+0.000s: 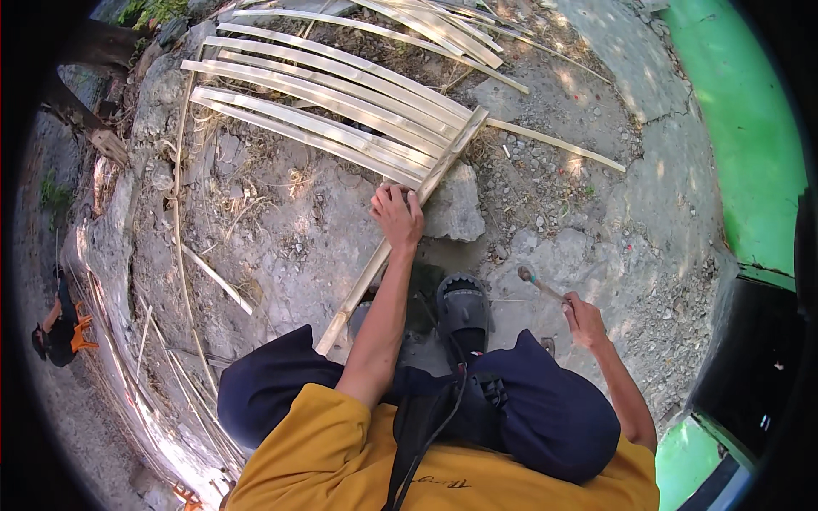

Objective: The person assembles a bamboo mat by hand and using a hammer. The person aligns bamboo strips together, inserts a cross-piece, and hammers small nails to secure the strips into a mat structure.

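Observation:
In front of me lies a frame of pale bamboo slats (332, 98), side by side across a long bamboo strip (358, 289) that runs from between my knees up to the right. My left hand (398, 215) is closed at this strip, just below the nearest slat's end; its fingers are curled and whatever lies under the fingertips is hidden. Off to the right, away from the frame, my right hand (584, 322) grips the handle of a small hammer (540, 285). Its dark head points up and left, with a teal band beside it.
A flat stone (454, 204) lies under the strip. Loose bamboo strips (434, 25) are at the far side, and more (183, 366) lie at left. A green wall (741, 119) stands at right. Another person (61, 328) is at the far left edge.

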A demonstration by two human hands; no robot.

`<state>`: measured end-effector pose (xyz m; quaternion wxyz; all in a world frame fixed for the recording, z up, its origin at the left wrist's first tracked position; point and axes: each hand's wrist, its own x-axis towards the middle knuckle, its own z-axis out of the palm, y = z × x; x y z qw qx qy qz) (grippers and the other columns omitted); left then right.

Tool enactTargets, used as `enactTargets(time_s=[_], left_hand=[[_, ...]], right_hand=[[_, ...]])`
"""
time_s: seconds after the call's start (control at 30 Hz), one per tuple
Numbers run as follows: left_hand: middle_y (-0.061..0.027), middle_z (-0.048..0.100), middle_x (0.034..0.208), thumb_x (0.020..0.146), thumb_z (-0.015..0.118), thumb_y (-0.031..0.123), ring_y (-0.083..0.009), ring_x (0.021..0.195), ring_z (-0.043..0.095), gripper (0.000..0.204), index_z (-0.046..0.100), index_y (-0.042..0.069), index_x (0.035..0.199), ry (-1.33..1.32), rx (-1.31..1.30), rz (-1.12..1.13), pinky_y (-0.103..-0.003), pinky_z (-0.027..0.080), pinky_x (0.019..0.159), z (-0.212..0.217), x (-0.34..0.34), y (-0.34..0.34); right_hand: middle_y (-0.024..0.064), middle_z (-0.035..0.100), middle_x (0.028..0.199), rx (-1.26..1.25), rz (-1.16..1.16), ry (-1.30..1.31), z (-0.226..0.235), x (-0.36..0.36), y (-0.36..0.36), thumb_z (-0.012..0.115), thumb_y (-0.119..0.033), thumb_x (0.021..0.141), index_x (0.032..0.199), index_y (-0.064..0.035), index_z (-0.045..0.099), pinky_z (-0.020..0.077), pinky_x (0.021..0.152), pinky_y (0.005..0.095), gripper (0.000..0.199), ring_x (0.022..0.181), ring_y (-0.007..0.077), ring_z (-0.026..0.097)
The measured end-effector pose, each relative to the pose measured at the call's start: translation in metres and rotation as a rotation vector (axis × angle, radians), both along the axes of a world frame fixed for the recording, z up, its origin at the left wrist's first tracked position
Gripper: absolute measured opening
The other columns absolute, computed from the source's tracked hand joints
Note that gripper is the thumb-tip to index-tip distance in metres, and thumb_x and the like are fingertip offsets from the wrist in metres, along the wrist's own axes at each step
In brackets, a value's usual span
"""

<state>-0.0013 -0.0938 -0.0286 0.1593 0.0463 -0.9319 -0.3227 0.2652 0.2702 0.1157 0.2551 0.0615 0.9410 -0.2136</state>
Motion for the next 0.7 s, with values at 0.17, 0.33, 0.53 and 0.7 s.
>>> enactTargets(time_s=[0.17, 0.33, 0.53, 0.7], left_hand=[[-0.0122, 0.057, 0.111, 0.096, 0.065, 0.023, -0.0325, 0.110, 0.052, 0.016, 0.065, 0.009, 0.103, -0.025, 0.036, -0.041, -0.048, 0.037, 0.096, 0.000, 0.004, 0.000], [-0.0140, 0.054, 0.114, 0.101, 0.060, 0.027, -0.0334, 0.112, 0.051, 0.022, 0.062, 0.006, 0.104, -0.150, -0.103, -0.045, -0.048, 0.036, 0.097, 0.008, 0.008, 0.001], [-0.0149, 0.053, 0.111, 0.102, 0.058, 0.028, -0.0336, 0.111, 0.050, 0.024, 0.060, 0.004, 0.102, -0.014, -0.168, -0.013, -0.048, 0.035, 0.098, -0.001, 0.011, -0.003], [-0.0143, 0.053, 0.111, 0.103, 0.057, 0.028, -0.0331, 0.110, 0.050, 0.025, 0.062, 0.005, 0.098, -0.111, -0.118, -0.046, -0.049, 0.035, 0.098, 0.003, 0.008, 0.001]], right_hand=[[0.0240, 0.067, 0.083, -0.243, -0.133, 0.269, -0.011, -0.120, -0.085, 0.054, -0.018, 0.106, 0.128, -0.0052, 0.054, 0.0496, 0.067, 0.0540, 0.025, 0.078, 0.0474, 0.067], [0.0206, 0.068, 0.106, -0.184, 0.227, 0.504, -0.048, -0.182, -0.127, 0.059, -0.016, 0.101, 0.126, -0.0056, 0.054, 0.0553, 0.067, 0.0524, 0.028, 0.079, 0.0440, 0.069], [0.0170, 0.067, 0.103, -0.114, 0.375, 0.410, -0.079, -0.197, -0.136, 0.062, -0.015, 0.096, 0.123, -0.0069, 0.054, 0.0577, 0.065, 0.0503, 0.029, 0.077, 0.0396, 0.070], [0.0153, 0.067, 0.101, -0.132, 0.416, 0.436, -0.092, -0.195, -0.122, 0.064, -0.016, 0.095, 0.123, -0.0066, 0.054, 0.0577, 0.064, 0.0492, 0.031, 0.076, 0.0380, 0.070]])
